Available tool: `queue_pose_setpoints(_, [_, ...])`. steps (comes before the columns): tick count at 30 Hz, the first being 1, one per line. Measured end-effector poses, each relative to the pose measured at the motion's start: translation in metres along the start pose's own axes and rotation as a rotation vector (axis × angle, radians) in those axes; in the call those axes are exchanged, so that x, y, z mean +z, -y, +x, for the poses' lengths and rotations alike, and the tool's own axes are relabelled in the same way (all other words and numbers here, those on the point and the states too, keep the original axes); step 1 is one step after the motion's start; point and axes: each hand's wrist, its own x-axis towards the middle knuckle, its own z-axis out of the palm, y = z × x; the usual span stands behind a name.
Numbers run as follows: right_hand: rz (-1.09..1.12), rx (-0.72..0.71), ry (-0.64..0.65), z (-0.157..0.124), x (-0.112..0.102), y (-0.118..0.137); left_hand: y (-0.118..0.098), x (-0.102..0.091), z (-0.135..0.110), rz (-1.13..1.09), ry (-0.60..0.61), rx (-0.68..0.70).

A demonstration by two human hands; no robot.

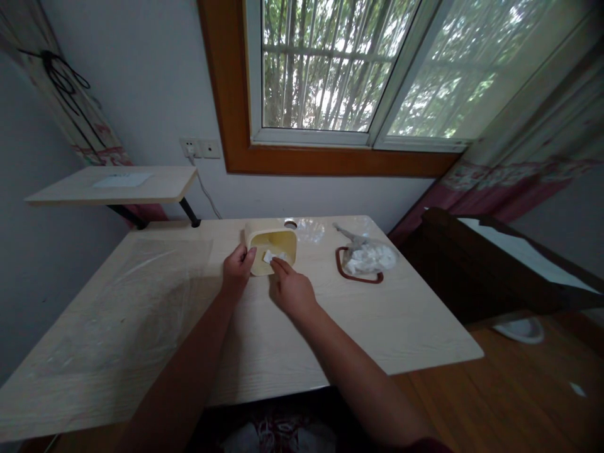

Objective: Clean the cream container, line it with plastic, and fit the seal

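Observation:
A shallow cream-yellow plastic box [272, 251] stands open near the far edge of the pale wood-grain table [330, 340]. My left hand [239, 267] grips the box's near left wall. My right hand [292, 290] reaches over the near rim, its fingertips at small white pieces [272, 257] inside the box. Whether those fingers hold a piece is hidden. To the right lie a clear plastic bag of white pieces [370, 257] and a dark red rubber loop [352, 270].
A clear plastic sheet [309, 230] and a small round object [290, 224] lie behind the box. A higher wooden shelf [111, 185] stands at the far left. A dark wooden bed frame [453, 264] stands beyond the table's right edge, above a wooden floor.

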Motion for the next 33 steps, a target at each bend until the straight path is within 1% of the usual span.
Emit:
queue_pose_setpoints(4, [0.156, -0.171, -0.015, -0.003, 0.003, 0.011, 0.002, 0.000, 0.000, -0.006, -0.004, -0.001])
queue_pose_setpoints(6, [0.177, -0.198, -0.010, -0.003, 0.002, 0.013, 0.001, -0.001, 0.000, -0.007, -0.009, -0.009])
queue_pose_setpoints(8, [0.146, -0.159, -0.007, -0.002, 0.000, 0.011, 0.001, -0.001, 0.000, -0.022, -0.010, -0.022])
queue_pose_setpoints(13, [-0.013, 0.024, -0.010, 0.001, -0.005, -0.002, -0.001, -0.002, 0.000, -0.029, -0.022, -0.016])
queue_pose_setpoints(15, [-0.026, 0.051, -0.027, 0.001, -0.004, -0.005, -0.003, -0.001, 0.001, -0.020, -0.025, -0.011])
queue_pose_setpoints(17, [0.012, 0.017, -0.033, 0.000, -0.001, -0.003, -0.004, -0.001, 0.001, -0.019, -0.022, -0.021])
queue_pose_setpoints(22, [0.172, -0.181, -0.020, -0.003, 0.004, 0.009, -0.003, 0.000, 0.000, -0.036, -0.019, -0.031])
queue_pose_setpoints(24, [0.182, -0.198, -0.015, -0.003, 0.003, 0.010, -0.001, 0.000, 0.000, -0.027, -0.026, -0.025])
queue_pose_setpoints(26, [0.148, -0.163, -0.017, -0.002, 0.001, 0.007, -0.001, -0.001, 0.000, -0.020, -0.027, -0.021])
queue_pose_setpoints(31, [-0.006, 0.012, -0.040, 0.001, -0.005, -0.009, -0.003, -0.003, 0.001, -0.006, -0.032, -0.011])
queue_pose_setpoints(33, [-0.019, 0.038, -0.042, 0.001, -0.004, -0.010, -0.003, -0.002, 0.001, -0.015, -0.029, -0.006])
